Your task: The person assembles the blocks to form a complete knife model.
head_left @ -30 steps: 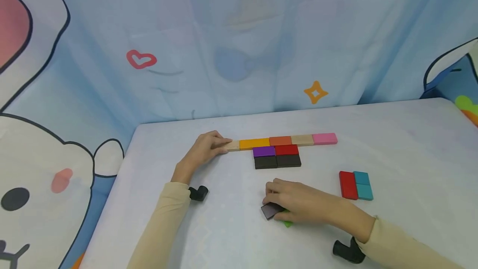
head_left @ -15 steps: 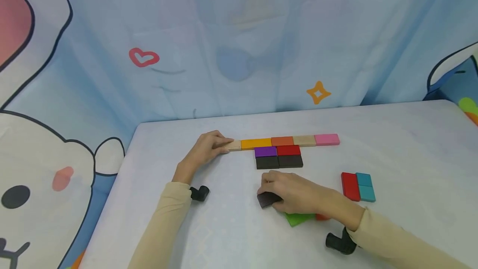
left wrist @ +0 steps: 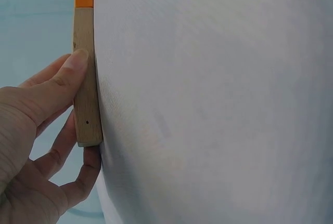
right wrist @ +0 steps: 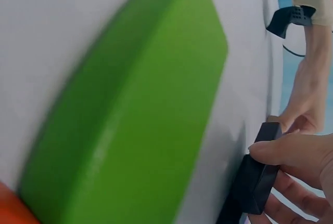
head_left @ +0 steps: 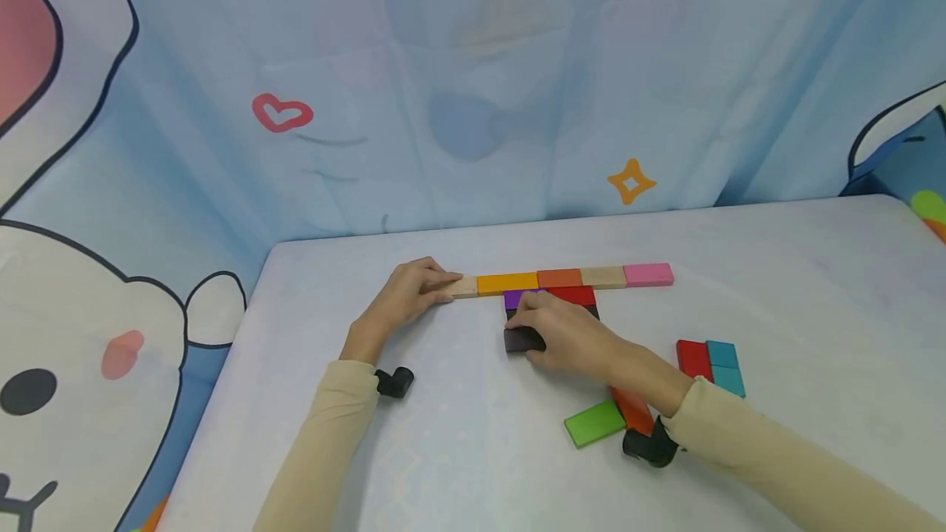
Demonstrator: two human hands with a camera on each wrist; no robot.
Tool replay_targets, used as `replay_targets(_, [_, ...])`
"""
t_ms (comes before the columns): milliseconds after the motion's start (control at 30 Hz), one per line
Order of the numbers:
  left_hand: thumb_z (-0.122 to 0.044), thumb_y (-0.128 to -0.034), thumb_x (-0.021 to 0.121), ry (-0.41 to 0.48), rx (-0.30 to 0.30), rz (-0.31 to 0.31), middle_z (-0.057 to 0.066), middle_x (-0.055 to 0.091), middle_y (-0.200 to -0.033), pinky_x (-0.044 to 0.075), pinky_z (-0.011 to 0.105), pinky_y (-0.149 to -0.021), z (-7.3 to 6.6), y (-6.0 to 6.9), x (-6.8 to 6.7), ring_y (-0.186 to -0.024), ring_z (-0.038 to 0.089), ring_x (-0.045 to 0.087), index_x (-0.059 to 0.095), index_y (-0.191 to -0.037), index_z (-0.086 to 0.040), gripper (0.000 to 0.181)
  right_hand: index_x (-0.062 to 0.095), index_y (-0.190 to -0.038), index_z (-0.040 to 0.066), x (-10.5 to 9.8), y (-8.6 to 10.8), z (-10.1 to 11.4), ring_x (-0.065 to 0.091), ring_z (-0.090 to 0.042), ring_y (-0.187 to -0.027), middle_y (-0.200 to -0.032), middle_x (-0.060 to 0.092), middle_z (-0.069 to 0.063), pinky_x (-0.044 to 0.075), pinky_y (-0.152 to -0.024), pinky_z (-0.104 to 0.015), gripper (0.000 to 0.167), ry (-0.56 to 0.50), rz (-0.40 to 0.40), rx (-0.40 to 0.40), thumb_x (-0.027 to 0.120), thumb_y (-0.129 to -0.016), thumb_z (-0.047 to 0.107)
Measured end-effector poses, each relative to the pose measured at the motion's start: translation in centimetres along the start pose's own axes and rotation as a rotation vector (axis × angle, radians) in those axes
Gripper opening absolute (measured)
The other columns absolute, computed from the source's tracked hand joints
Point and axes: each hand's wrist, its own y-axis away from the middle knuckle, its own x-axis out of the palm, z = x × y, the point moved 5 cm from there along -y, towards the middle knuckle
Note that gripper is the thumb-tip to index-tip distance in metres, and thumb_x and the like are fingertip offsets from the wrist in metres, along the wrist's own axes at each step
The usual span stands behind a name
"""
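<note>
At the left end of the back row, my left hand point(head_left: 408, 292) grips a plain wood block point(head_left: 465, 287); in the left wrist view the thumb lies on the block's point(left wrist: 87, 94) side, with fingers behind it and at its end. My right hand point(head_left: 572, 335) pinches a black block point(head_left: 524, 341) just in front of the purple block point(head_left: 516, 300) and the red block point(head_left: 572, 295). The right wrist view has thumb and fingers of that hand point(right wrist: 299, 169) around the black block point(right wrist: 260, 174). Black blocks behind it are mostly covered by the hand.
Yellow point(head_left: 507, 283), orange point(head_left: 559, 278), wood point(head_left: 602, 277) and pink point(head_left: 649, 274) blocks continue the back row. A green block point(head_left: 594, 423) and an orange-red block point(head_left: 632, 410) lie near the right forearm. Right of them are a red block point(head_left: 695, 359) and two teal blocks point(head_left: 727, 368).
My right hand has carried the black block away from the green block, back toward the purple and red blocks. The green and orange-red blocks are now uncovered. My left hand has stayed in place.
</note>
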Motion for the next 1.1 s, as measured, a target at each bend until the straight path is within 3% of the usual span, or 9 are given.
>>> replay_targets(300, [-0.017, -0.0958, 0.077, 0.006, 0.000, -0.006, 0.005, 0.069, -0.114, 0.052, 0.038, -0.093, -0.1, -0.2, -0.1, -0.105, 0.023, 0.062, 0.073, -0.135, -0.014, 0.040, 0.080, -0.114, 0.004, 0.4, 0.3, 0.3, 0.060, -0.019, -0.091, -0.100, 0.065, -0.007, 0.062, -0.080, -0.031, 0.039, 0.057, -0.053, -0.017, 0.093, -0.077, 0.005])
replay_targets(567, [-0.017, -0.0959, 0.077, 0.012, 0.003, -0.006, 0.005, 0.069, -0.114, 0.053, 0.037, -0.092, 0.0, 0.0, 0.0, -0.103, 0.023, 0.062, 0.073, -0.135, -0.014, 0.039, 0.079, -0.114, 0.003, 0.5, 0.4, 0.4, 0.063, -0.022, -0.094, -0.103, 0.065, -0.009, 0.062, -0.083, -0.036, 0.038, 0.059, -0.085, -0.012, 0.092, -0.078, 0.005])
replay_targets(867, [-0.016, -0.0956, 0.077, 0.012, 0.021, -0.014, 0.005, 0.069, -0.113, 0.052, 0.037, -0.091, -0.2, 0.0, -0.1, -0.103, 0.023, 0.062, 0.073, -0.134, -0.013, 0.039, 0.078, -0.116, 0.007, -0.1, 0.9, -0.2, 0.065, -0.027, -0.106, -0.114, 0.066, -0.011, 0.061, -0.090, -0.043, 0.037, 0.001, -0.093, 0.026, 0.091, -0.081, 0.009])
replay_targets(1100, [-0.016, -0.0971, 0.076, 0.002, 0.013, 0.007, 0.007, 0.068, -0.116, 0.052, 0.040, -0.096, -0.3, 0.1, -0.2, -0.106, 0.025, 0.062, 0.072, -0.136, -0.013, 0.039, 0.078, -0.112, 0.009, -2.2, 3.0, -0.5, 0.064, -0.021, -0.093, -0.105, 0.065, -0.004, 0.061, -0.079, -0.036, 0.023, -0.085, -0.170, 0.083, 0.084, -0.089, 0.011])
